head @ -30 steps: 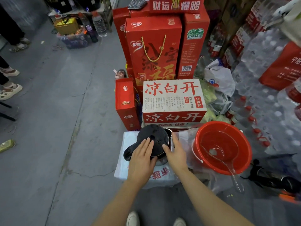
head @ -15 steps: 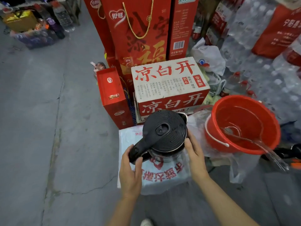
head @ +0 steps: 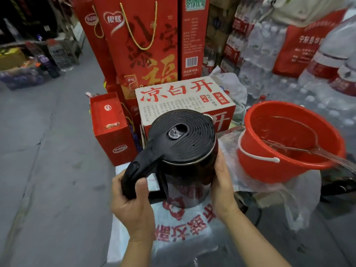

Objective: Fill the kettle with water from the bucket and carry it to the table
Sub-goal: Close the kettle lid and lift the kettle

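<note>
Kettle (head: 183, 151) now lifted clear of wrapped pack (head: 179, 228), left hand (head: 133, 205) closed round handle, right hand (head: 221, 185) pressed flat to body, lid shut; unfilled by the look, bucket (head: 289, 166) just right.

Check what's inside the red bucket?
The red bucket holds clear water and a clear plastic ladle, its handle over the rim. The bottom beneath the bowl is unclear.

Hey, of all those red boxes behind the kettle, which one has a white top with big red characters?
The low box directly behind the kettle, left of the red bucket. The others are red throughout.
</note>
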Demonstrator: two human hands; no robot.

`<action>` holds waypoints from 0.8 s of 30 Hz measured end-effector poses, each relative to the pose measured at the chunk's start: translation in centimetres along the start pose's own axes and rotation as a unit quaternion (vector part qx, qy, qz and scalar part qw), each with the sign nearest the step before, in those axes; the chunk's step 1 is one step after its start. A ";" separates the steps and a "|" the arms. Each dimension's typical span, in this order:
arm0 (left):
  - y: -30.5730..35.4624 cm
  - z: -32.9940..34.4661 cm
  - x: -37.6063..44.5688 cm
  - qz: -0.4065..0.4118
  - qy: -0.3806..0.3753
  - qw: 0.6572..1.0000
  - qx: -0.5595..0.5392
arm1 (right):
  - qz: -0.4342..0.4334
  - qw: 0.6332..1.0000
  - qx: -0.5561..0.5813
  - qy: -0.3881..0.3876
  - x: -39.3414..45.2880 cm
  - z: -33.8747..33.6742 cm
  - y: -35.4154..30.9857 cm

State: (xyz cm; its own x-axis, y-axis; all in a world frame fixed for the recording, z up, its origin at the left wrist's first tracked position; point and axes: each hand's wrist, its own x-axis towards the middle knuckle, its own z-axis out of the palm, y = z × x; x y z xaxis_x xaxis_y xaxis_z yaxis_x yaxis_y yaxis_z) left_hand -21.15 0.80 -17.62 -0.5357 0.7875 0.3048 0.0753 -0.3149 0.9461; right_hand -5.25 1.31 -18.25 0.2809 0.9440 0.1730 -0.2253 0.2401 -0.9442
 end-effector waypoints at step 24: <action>40.0 13.8 4.5 -0.109 -0.246 0.935 -0.231 | -0.065 0.976 -0.003 0.206 -2.1 -3.4 -39.5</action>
State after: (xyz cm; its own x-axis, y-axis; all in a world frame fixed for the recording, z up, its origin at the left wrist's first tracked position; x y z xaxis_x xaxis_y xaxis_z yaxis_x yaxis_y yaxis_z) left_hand -8.96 -0.91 23.10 -0.0363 0.9721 0.2318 -0.4236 -0.2250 0.8775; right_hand 6.19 -10.91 17.72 0.6589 0.7338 0.1657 -0.1567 0.3493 -0.9238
